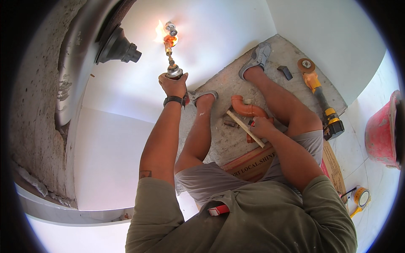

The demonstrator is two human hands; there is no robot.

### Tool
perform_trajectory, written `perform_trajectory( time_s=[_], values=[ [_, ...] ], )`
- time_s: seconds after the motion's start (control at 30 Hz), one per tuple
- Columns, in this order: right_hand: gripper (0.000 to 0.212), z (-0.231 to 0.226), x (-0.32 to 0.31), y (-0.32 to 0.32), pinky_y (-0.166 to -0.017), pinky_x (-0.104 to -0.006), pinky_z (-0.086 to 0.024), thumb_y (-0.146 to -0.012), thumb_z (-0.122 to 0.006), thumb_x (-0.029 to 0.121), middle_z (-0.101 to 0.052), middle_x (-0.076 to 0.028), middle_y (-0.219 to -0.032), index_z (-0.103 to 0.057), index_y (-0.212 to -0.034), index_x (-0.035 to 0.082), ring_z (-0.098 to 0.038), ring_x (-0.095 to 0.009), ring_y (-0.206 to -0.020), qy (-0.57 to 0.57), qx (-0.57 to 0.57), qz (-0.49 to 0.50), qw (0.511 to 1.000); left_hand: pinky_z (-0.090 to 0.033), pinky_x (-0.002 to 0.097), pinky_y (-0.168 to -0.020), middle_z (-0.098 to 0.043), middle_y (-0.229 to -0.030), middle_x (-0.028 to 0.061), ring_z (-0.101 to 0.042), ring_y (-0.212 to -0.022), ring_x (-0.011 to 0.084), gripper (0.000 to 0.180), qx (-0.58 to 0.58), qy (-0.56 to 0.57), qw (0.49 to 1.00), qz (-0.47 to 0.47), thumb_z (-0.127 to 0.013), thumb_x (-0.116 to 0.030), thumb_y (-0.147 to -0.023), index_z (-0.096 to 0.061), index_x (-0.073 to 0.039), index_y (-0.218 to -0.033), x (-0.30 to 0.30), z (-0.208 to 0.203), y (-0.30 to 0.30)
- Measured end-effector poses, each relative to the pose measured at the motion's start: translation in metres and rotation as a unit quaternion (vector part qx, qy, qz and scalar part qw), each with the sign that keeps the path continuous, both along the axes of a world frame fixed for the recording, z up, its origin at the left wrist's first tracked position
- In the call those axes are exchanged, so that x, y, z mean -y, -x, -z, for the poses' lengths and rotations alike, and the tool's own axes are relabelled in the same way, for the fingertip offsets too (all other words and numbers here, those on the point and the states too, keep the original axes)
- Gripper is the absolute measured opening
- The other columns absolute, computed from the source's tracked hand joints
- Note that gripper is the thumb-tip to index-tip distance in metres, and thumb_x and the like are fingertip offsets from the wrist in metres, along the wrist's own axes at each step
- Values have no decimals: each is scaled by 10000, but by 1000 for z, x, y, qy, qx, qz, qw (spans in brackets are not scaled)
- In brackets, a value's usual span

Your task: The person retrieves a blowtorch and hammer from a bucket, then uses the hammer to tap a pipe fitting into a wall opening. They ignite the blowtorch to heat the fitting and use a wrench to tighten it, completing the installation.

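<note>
My left hand is wrapped round the canister of a gas blowtorch, held upright against the white wall. Its brass nozzle points at a metal pipe fitting on the wall, and orange flame licks around the joint. Lower right, my right hand is closed, with a small red and black piece showing at its fingertips; what it is I cannot make out. A pale wooden stick slants beside those fingers; whether they touch it is unclear. Just behind lies a curved orange plastic pipe.
My bare legs are spread across a rough concrete patch. A yellow angle grinder and a small dark block lie to the right, a red bucket farther out. Cardboard lies beneath me. A black drain fitting juts out at upper left.
</note>
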State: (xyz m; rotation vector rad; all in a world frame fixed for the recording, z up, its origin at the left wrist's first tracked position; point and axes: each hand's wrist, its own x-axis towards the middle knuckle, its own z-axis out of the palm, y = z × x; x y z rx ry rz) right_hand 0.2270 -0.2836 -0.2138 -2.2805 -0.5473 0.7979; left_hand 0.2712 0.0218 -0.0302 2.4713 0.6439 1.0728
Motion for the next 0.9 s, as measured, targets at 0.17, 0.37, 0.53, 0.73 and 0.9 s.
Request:
perform_trajectory(
  time_s=[0.17, 0.37, 0.53, 0.73, 0.9],
  values=[
    [406, -2, 1, 0, -867, -449, -541, -878, -656, 290, -698, -224, -1051, -638, -1122, -33, -692, -344, -998, -9, -3, -4, 1000, -443, 458, -991, -473, -1172, 216, -492, -1130, 352, 755, -26, 15, 999, 16, -908, -237, -632, -421, 39, -1139, 2, -3, 5],
    [400, -2, 2, 0, -862, -444, -542, -869, -647, 272, -696, -233, -1041, -636, -1121, -37, -695, -346, -984, -12, 5, -4, 1000, -439, 488, -997, -462, -1196, 218, -474, -1145, 377, 756, -52, -77, 996, 15, -902, -203, -639, -413, 27, -1169, -4, -2, 4],
    [392, 2, 0, 0, -859, -442, -544, -855, -641, 247, -696, -237, -1041, -636, -1121, -40, -697, -344, -980, -13, 2, -1, 1000, -433, 524, -988, -460, -1227, 204, -492, -1152, 396, 786, -76, -128, 989, -6, -908, -210, -634, -400, -32, -1206, -12, -3, 0],
    [380, 0, 0, 0, -854, -443, -544, -854, -639, 247, -701, -229, -1026, -642, -1103, -40, -699, -342, -974, -11, 0, -2, 1000, -417, 547, -997, -445, -1256, 195, -496, -1155, 405, 812, -79, -143, 987, -10, -912, -209, -627, -386, -55, -1226, -14, -4, 0],
    [367, -1, 1, -1, -849, -446, -546, -856, -638, 249, -704, -229, -1009, -649, -1079, -41, -701, -342, -962, -14, -3, -5, 1000, -406, 541, -1013, -442, -1264, 195, -499, -1155, 406, 809, -102, -129, 986, -23, -908, -209, -636, -385, -56, -1233, -14, -5, 2]
  ],
)
